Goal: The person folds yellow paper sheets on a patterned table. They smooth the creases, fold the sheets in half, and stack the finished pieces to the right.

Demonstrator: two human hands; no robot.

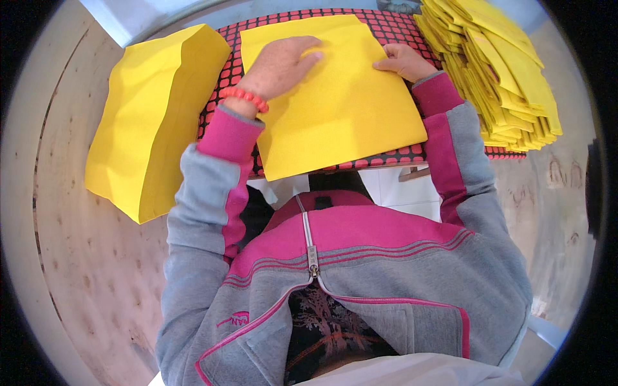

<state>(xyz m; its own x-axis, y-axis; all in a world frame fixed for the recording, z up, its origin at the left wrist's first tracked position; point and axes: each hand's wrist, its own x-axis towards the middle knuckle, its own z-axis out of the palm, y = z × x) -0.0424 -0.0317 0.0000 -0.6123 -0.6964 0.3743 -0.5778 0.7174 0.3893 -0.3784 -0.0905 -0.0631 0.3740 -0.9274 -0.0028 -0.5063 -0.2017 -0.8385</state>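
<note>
A flat yellow piece of felt-like fabric (344, 119) lies in front of me on a red and black patterned cloth (402, 154). My left hand (280, 66) rests on its upper left part, fingers stretched out and thumb apart. A red bead bracelet (244, 98) circles that wrist. At the fabric's upper right edge, my right hand (409, 62) is closed in a pinch, thumb on top; the fingers underneath are partly hidden. Whether the fabric is one layer or several, I cannot tell.
On the left, another yellow fabric piece (138, 109) with a raised fold overhangs the cloth. A tall, uneven stack of folded yellow fabric (492, 71) stands to the right. A small dark object (398, 6) sits at the far edge. Wooden-looking surfaces (96, 270) flank me.
</note>
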